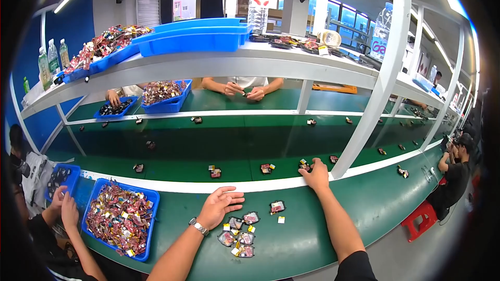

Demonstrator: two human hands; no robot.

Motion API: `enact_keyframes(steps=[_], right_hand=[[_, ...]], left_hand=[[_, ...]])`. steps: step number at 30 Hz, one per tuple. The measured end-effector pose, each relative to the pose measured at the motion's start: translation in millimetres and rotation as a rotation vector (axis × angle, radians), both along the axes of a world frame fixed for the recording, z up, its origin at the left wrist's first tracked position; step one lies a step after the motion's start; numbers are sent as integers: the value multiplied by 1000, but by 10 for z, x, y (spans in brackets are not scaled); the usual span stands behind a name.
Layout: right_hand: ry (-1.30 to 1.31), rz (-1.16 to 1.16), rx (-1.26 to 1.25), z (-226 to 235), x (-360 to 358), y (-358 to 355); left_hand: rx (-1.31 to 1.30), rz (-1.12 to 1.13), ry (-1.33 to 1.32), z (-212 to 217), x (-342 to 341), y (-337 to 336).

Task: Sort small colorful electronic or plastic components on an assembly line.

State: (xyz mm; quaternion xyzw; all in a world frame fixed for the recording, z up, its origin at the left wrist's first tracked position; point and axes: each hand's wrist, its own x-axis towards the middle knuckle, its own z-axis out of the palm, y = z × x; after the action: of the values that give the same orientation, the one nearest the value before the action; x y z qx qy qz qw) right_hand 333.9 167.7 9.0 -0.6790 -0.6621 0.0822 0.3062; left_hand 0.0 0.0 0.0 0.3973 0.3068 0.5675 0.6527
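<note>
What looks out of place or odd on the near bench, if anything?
Mildly odd: a small white-and-yellow square piece lies by itself on the green tabletop, just nearside of a black-edged flat part and apart from the cluster of similar parts. Could be normal layout. No obvious spill or damage.

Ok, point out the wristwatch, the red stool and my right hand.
Wristwatch (199, 227): head view, on its metal band.
Red stool (423, 211): head view, on its seat.
Right hand (316, 176): head view, on the back of the hand.
</note>
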Motion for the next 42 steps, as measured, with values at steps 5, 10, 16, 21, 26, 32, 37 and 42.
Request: enact_keyframes(steps=[5,10,16,21,26,32,37,42], right_hand=[[177,51,89,-72,-68,-98],[247,741,125,391,-583,-701],[85,1110,-31,647,-1179,-1188],[72,1177,146,504,-1313,-1217],[112,945,371,286,-1409,-1262],[3,1015,441,258,-1414,-1213],[71,1053,379,243,-1386,-1169],[119,1087,336,220,-1410,-1173]], left_hand=[[-35,1,15,-17,-12,-97],[-40,-21,124,30,19,-75],[-120,-155,148,5,-71,-60],[-112,-83,150,25,-99,-79],[-97,-4,137,118,-16,-98],[-76,40,163,63,18,-89],[-80,8,193,39,18,-89],[-82,3,210,24,-8,-83]])
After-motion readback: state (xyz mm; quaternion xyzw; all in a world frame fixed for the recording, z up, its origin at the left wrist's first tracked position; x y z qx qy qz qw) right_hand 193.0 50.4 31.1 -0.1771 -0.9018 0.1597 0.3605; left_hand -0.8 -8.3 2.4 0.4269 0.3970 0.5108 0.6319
